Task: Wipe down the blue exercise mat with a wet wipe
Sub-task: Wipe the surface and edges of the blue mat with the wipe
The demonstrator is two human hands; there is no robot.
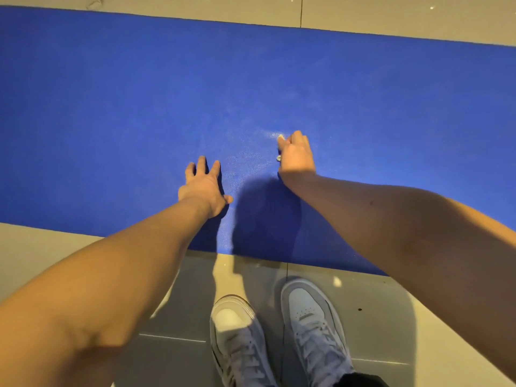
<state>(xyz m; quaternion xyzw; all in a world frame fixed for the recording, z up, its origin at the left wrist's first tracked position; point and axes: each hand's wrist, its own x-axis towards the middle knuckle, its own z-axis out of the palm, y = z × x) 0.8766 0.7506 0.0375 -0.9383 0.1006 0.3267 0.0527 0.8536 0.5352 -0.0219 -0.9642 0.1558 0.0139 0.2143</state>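
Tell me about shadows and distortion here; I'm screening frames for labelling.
Head view: warm light; hard dark shadow on the blue mat between the left hand and right hand, another on the floor by the shoes; wide-angle lens swells the forearms; the wipe barely shows.

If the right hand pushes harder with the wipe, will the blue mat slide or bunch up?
Probably neither. The blue mat lies flat on smooth floor tiles, so it might creep, but the left hand presses it down, fingers spread. It looks thin and floppy. The wet wipe barely shows in the right hand.
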